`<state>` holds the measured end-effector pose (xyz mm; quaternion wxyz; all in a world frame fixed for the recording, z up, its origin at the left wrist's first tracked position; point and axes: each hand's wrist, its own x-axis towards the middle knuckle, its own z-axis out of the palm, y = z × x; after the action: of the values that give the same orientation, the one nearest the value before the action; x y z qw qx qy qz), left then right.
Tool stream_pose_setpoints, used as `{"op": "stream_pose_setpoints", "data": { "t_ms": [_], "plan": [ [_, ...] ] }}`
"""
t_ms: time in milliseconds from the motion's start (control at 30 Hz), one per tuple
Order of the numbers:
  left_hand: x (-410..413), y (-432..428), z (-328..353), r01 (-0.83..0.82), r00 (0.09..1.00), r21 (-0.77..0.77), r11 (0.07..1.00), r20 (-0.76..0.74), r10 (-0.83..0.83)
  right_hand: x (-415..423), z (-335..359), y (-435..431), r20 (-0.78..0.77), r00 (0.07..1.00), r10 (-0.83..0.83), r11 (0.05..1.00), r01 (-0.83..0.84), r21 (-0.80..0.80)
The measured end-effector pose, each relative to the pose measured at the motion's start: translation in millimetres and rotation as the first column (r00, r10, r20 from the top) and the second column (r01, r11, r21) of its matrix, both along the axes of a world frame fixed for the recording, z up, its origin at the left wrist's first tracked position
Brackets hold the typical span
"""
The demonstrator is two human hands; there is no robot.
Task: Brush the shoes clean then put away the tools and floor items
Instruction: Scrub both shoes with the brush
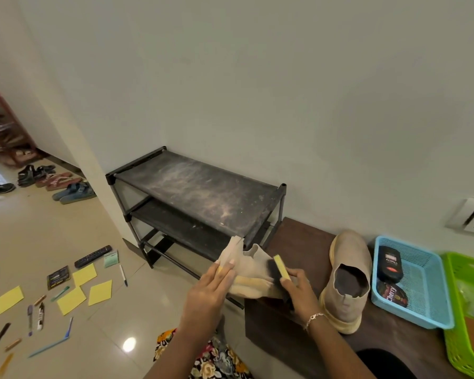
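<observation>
the beige shoe [251, 272] is held up over the near edge of the dark bench [293, 242]. the left hand [211, 291] grips one end, and the right hand [298, 292] pinches a yellow-backed brush [281, 266] against its side. i see the bristles only as a dark blur. the second shoe [348, 272] stands on the bench. a dusty black rack [203, 192] sits beside it. yellow notes [100, 292], pens [123, 274] and a remote [93, 256] lie on the tiled floor [52, 233]. the blue basket [411, 315] holds a polish bottle [391, 263] and a tin [393, 295]. the green basket [460, 348] is cut off.
</observation>
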<state>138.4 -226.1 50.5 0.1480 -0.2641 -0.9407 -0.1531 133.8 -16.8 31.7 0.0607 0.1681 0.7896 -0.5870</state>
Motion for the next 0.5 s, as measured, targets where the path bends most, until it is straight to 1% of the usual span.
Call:
{"op": "stream_pose_setpoints", "data": {
  "t_ms": [33, 67, 100, 133, 167, 200, 267, 300, 367, 433, 500],
  "plan": [
    [0, 1, 0, 0.0, 1.0, -0.013, 1.0, -0.002, 0.0, -2, -3, 2, 0.052, 0.997, -0.051, 0.997, 0.049, 0.052],
    [0, 3, 1, 0.0, 1.0, -0.016, 1.0, -0.009, 0.0, -3, -1, -1, 0.041, 0.998, -0.054, 0.995, 0.051, 0.082],
    [-1, 4, 1, -0.002, 1.0, -0.012, 1.0, -0.023, 0.002, -2, 5, -9, -0.018, 1.0, 0.006, 0.996, -0.005, 0.088],
    [-2, 4, 1, -0.008, 1.0, -0.004, 1.0, -0.03, 0.008, 2, 17, -21, -0.086, 0.991, 0.105, 0.994, -0.1, 0.054],
    [-3, 3, 3, -0.018, 0.999, 0.0, 1.0, -0.029, 0.018, 8, 32, -33, -0.157, 0.967, 0.202, 0.979, -0.206, -0.012],
    [-3, 2, 4, -0.029, 0.999, 0.007, 1.0, -0.03, 0.029, 16, 48, -42, -0.21, 0.939, 0.273, 0.947, -0.301, -0.115],
    [-2, 3, 8, -0.022, 0.999, 0.034, 0.999, -0.037, 0.023, 28, 71, -49, -0.302, 0.897, 0.324, 0.854, -0.414, -0.315],
    [-1, 5, 12, -0.016, 0.999, 0.032, 0.999, -0.03, 0.017, 32, 77, -48, -0.339, 0.886, 0.316, 0.829, -0.432, -0.356],
    [-1, 13, 22, -0.063, 0.998, -0.003, 0.998, 0.015, 0.063, 36, 78, -42, -0.353, 0.908, 0.225, 0.844, -0.362, -0.395],
    [1, 21, 35, -0.142, 0.988, -0.041, 0.989, 0.053, 0.144, 35, 67, -32, -0.297, 0.952, 0.072, 0.858, -0.211, -0.469],
    [3, 28, 48, -0.168, 0.978, -0.034, 0.985, 0.12, 0.171, 35, 50, -19, -0.248, 0.968, -0.048, 0.87, -0.081, -0.487]
  ]
}}
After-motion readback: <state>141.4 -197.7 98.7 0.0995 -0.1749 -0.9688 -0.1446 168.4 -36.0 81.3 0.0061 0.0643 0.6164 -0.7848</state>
